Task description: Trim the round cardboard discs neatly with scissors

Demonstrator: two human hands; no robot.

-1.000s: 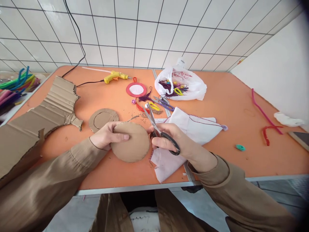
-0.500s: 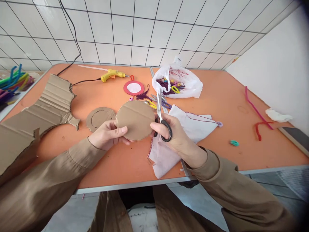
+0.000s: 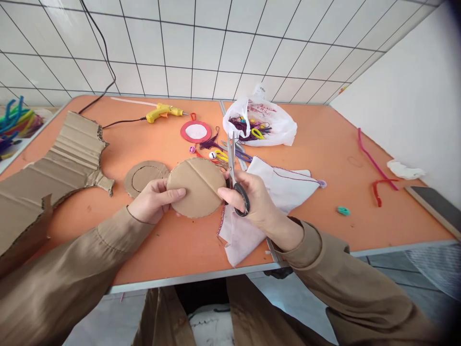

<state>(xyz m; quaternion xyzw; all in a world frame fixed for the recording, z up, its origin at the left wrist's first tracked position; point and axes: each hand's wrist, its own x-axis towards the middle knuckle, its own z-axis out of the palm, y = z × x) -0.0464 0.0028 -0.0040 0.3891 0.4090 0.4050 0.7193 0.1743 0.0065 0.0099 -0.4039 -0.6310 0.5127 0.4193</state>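
Fingers of my left hand [image 3: 150,199] clasp the cardboard disc [image 3: 198,185], thumb on its upper face, while my right hand [image 3: 258,198] lays its thumb on the opposite edge and grips the scissors [image 3: 231,166] by their black handles. A second ago that right thumb was off the disc and the blades stood wider; now both hands have the piece, creased face up, above the orange table [image 3: 320,163]. From my distance this reads as steadying rather than cutting (the blades point past the rim, toward the plastic bag [image 3: 279,124])

Partly behind my left hand lies a second cardboard round [image 3: 146,174] with a circle marked in it, then the big cardboard sheet [image 3: 68,158]. White cloth [image 3: 284,187] spreads under and beside my right hand, likely the nearest thing to snag. Beyond the disc, a white bell [image 3: 212,155] and a purple tassel [image 3: 209,142] crowd the space; farther off sit the red-rimmed round [image 3: 195,131] and yellow glue gun [image 3: 163,113]
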